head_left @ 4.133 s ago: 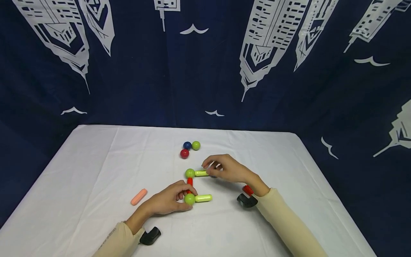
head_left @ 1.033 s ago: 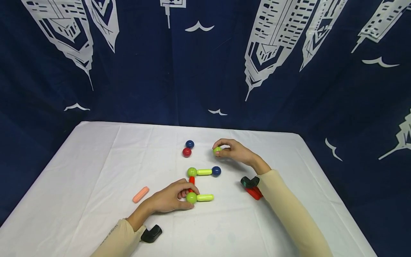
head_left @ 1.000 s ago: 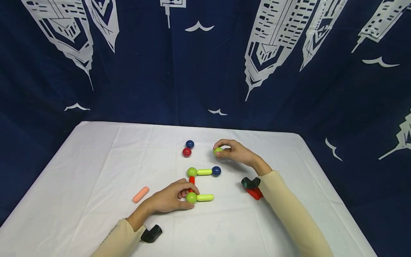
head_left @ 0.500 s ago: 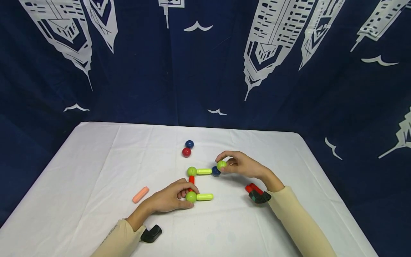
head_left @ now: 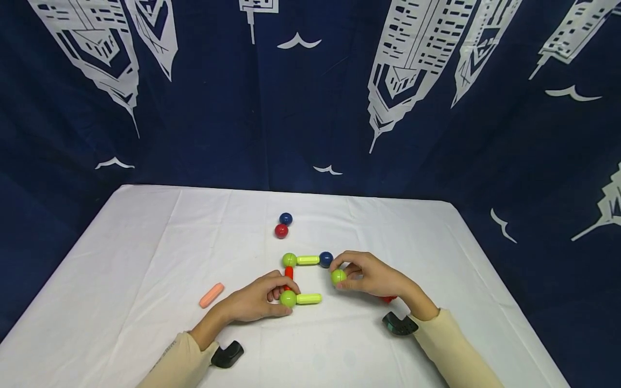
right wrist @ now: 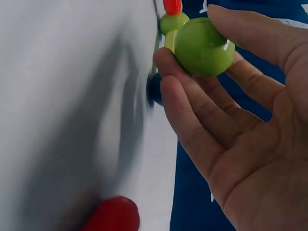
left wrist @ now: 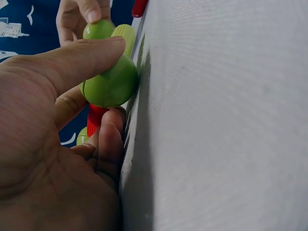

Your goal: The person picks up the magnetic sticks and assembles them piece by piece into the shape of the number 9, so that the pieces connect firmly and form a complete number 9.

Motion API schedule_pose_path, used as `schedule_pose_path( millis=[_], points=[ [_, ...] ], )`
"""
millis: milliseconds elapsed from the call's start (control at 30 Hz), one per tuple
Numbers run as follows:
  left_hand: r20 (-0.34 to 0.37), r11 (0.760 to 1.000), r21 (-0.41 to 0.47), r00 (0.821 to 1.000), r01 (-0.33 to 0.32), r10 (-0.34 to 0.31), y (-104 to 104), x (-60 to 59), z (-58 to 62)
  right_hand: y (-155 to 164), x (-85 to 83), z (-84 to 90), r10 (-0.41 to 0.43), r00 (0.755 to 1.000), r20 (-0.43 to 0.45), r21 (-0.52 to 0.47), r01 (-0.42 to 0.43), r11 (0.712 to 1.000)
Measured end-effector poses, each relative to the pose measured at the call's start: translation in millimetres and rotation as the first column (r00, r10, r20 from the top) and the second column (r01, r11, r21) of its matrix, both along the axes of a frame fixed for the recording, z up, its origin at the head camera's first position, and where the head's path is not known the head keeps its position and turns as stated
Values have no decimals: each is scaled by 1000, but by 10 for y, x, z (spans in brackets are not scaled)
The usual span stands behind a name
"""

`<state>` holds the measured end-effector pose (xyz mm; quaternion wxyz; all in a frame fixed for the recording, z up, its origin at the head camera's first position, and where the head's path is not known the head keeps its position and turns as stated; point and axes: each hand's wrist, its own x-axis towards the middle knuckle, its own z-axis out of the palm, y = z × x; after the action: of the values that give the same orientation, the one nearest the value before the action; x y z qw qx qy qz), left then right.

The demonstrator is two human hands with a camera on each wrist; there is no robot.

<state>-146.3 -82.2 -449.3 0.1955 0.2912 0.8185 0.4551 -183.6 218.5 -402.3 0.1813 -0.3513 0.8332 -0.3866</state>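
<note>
A flat frame of balls and rods lies on the white table [head_left: 145, 242]: a green ball [head_left: 289, 260], a yellow-green rod [head_left: 308, 260], a blue ball [head_left: 326, 259], a red rod [head_left: 289, 273], a near green ball [head_left: 288, 298] and a second yellow-green rod [head_left: 308, 298]. My left hand [head_left: 280, 298] grips the near green ball [left wrist: 110, 84] between thumb and fingers. My right hand [head_left: 345, 275] pinches a loose green ball [head_left: 337, 277] [right wrist: 203, 47], held between the blue ball [right wrist: 154, 89] and the free end of the near rod.
A blue ball [head_left: 285, 219] and a red ball [head_left: 281, 231] sit loose behind the frame. An orange-pink rod [head_left: 211, 295] lies to the left. A red rod [head_left: 388, 298] [right wrist: 113, 214] lies under my right wrist. Dark blue printed cloth hangs behind the table.
My right hand picked the green ball from the loose group and carried it toward me, down past the blue ball. The left hand has stayed on the near green ball.
</note>
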Motion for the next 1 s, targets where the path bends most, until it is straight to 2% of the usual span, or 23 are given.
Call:
schedule_pose_path(
  millis=[133, 600, 800, 1000],
  points=[
    [2, 1000, 0, 1000, -1, 1, 0, 2, -1, -34, 63, -48, -9, 1000, -15, 32, 10, 999],
    [6, 1000, 17, 1000, -3, 3, -4, 6, -5, -126, 125, -82, 50, 998, -42, 100, -46, 994],
    [15, 1000, 15, 1000, 2, -2, -3, 10, 5, -164, 151, -81, 63, 998, -22, 131, -60, 990],
    [11, 1000, -2, 1000, -2, 2, -4, 1, 1, -185, 162, -76, 66, 998, -10, 123, -65, 990]
  ],
)
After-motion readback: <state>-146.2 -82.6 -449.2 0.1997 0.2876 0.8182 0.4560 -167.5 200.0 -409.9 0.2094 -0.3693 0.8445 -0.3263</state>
